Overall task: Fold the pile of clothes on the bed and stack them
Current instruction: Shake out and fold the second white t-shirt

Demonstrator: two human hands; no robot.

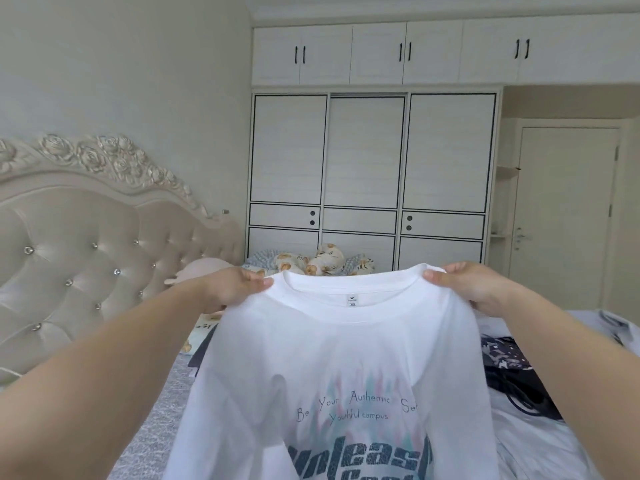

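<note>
A white T-shirt [346, 358] with dark printed lettering hangs in the air above the bed, its neckline and label facing me. My left hand [235, 287] pinches the left shoulder beside the collar. My right hand [467, 287] pinches the right shoulder in the same way. The shirt's lower part runs out of view at the bottom. To the right, on the bed, lies a dark patterned garment [509, 362] and some white cloth [526, 441]. The shirt hides most of the pile.
The grey patterned bed [152, 427] extends away from me, with a tufted headboard [86, 244] on the left. Floral pillows [322, 261] and a pink plush toy [201, 268] lie at its far end. A white wardrobe [370, 168] and a door [561, 202] stand behind.
</note>
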